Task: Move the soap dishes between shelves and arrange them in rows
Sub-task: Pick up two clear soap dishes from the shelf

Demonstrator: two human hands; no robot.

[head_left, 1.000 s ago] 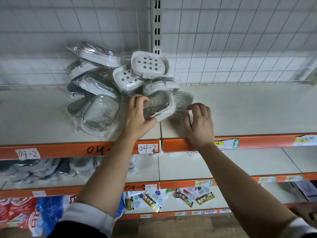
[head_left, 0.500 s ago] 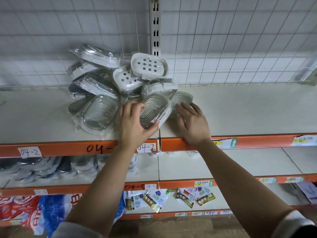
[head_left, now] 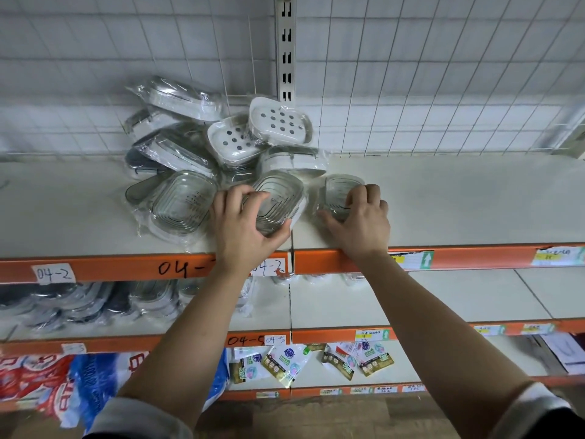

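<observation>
Several plastic-wrapped soap dishes lie in a loose pile (head_left: 202,144) on the top shelf (head_left: 443,204), against the wire back. My left hand (head_left: 243,226) grips a clear-lidded soap dish (head_left: 278,198) at the pile's front, near the shelf edge. My right hand (head_left: 361,217) curls its fingers round a smaller clear soap dish (head_left: 340,188) just to the right of it. Two white dishes with drain holes (head_left: 278,122) sit tilted on top of the pile. Another clear dish (head_left: 183,204) lies to the left of my left hand.
The top shelf's right half is bare white board. An orange front rail (head_left: 126,267) carries handwritten labels. The shelf below (head_left: 459,299) holds more wrapped dishes (head_left: 79,302) at the left. Small packets (head_left: 285,362) and bagged goods (head_left: 63,384) lie on the lowest shelf.
My right hand moved forward from the shelf edge and closed its fingers round the small clear dish. My left hand kept hold of its dish and shifted it slightly.
</observation>
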